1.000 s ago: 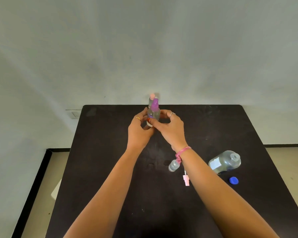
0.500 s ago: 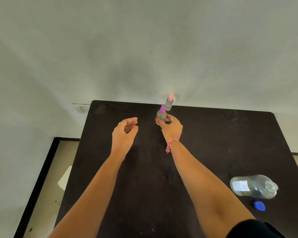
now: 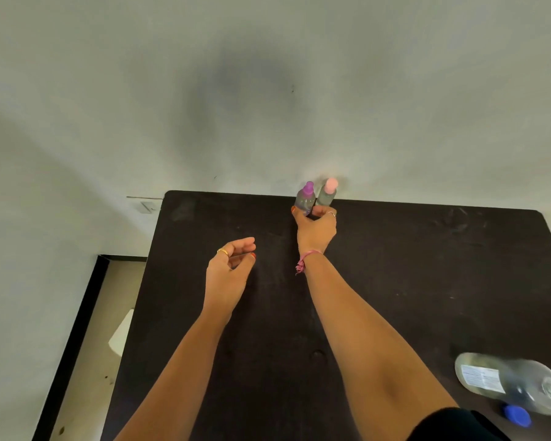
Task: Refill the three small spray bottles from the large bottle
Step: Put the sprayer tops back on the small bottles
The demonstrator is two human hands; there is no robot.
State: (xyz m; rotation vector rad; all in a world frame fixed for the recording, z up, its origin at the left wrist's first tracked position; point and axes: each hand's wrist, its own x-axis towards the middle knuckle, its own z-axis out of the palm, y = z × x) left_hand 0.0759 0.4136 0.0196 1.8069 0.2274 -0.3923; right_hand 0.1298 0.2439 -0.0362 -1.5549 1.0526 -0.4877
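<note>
At the far edge of the black table [image 3: 411, 281], my right hand [image 3: 315, 229] grips the base of a small spray bottle with a purple cap [image 3: 306, 198]. It stands upright, right beside a second small bottle with a pink cap [image 3: 326, 190]. My left hand [image 3: 229, 265] hovers above the table to the left, fingers loosely curled, holding nothing. The large clear bottle [image 3: 509, 381] stands at the right near edge, uncapped and blurred, with its blue cap [image 3: 517, 415] on the table beside it. A third small bottle is not in view.
A pale wall rises directly behind the table's far edge. Left of the table the floor shows, with a black skirting strip [image 3: 70, 345] and a white object [image 3: 121, 337] down beside the table.
My left hand let go of the purple-capped bottle and drew back to the left. My right hand carried the bottle farther back, next to the pink-capped one. The view shifted left.
</note>
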